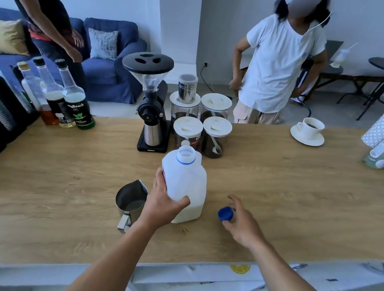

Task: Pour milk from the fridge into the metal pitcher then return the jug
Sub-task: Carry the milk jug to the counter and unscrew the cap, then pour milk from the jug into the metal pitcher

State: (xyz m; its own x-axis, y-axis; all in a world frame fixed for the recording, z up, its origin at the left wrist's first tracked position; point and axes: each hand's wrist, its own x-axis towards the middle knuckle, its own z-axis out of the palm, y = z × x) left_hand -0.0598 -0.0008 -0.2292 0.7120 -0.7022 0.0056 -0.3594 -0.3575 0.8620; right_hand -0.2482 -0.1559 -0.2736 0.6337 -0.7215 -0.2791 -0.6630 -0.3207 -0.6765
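A white plastic milk jug (186, 178) stands upright on the wooden counter (288, 191), its mouth uncapped and a little milk in the bottom. My left hand (162, 201) grips the jug's lower left side. Just left of it sits the metal pitcher (130, 199), spout pointing away, handle toward me. My right hand (242, 219) holds the blue cap (225, 213) in its fingertips, low over the counter to the right of the jug.
Behind the jug stand a coffee grinder (153, 108) and several lidded jars (202, 132). Syrup bottles (68, 99) are at the back left, a cup on a saucer (308, 131) at the back right. Two people stand beyond the counter.
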